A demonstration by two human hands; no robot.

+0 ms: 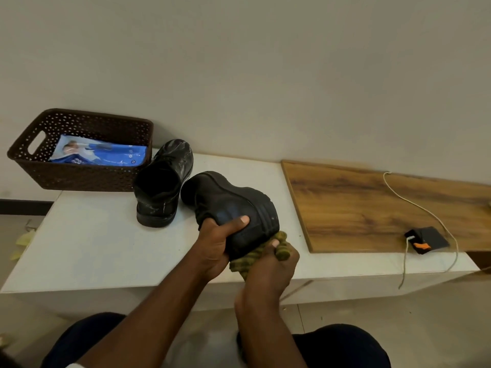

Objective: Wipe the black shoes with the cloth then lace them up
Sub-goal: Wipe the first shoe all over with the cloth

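my left hand (216, 248) grips the heel end of a black leather shoe with a ribbed rubber sole (233, 205); my thumb lies across the sole and the other fingers curl under it. the shoe is turned on its side, sole toward me, raised a little over the near edge of the white low table (93, 235). my right hand (271, 264) is clenched around a crumpled olive-green checked cloth (276, 249) and presses it against the lower end of the sole, just beside my left hand. the second black shoe with pale dusty marks (163, 184) stands upright on the table, close behind the first one. to the left of it is a dark brown perforated plastic basket (79, 173) with a blue packet (101, 154) inside. on the right lies a wooden board (372, 205), and on it a small black device with an orange mark (426, 240) joined to a white cable (414, 203).
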